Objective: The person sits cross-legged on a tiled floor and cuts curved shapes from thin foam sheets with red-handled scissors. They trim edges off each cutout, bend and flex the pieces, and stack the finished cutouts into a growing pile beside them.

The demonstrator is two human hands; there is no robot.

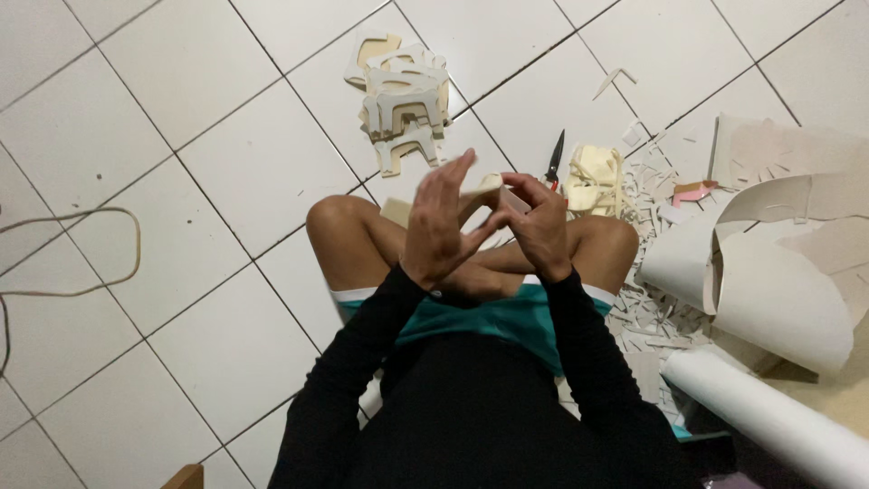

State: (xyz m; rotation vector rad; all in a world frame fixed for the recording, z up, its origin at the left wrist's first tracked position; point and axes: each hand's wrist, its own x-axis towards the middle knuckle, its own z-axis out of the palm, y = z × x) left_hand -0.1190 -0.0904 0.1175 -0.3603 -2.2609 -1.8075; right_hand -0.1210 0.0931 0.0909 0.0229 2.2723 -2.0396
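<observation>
Grip, left hand: left hand (441, 226) is raised in front of the knees, fingers spread upward, its fingertips pressed on the near end of a small cream cut-out piece (487, 187).
Grip, right hand: right hand (540, 225) pinches the far end of the same piece between thumb and fingertips, fingers curled in.
Where the piece is: held in the air between both hands, above the crossed legs, clear of the floor (226, 163).
How it will likely handle: it looks like thin foam or card, so I judge it very light, slightly stiff, easy to bend or crease, and not slippery.
Where to hold: by the flat faces near the ends, with light fingertip pressure; the thin edges and any narrow legs would probably snap or fold first.
Left of the hands: a loose cord (81, 263) lies on the white tiles.
Behind the hands: a stack of similar cut-out shapes (407, 100).
Right of the hands: scissors (554, 161), another pile of cream pieces (595, 179), scattered offcuts (647, 299), curled sheets (769, 263) and a white roll (769, 412).
</observation>
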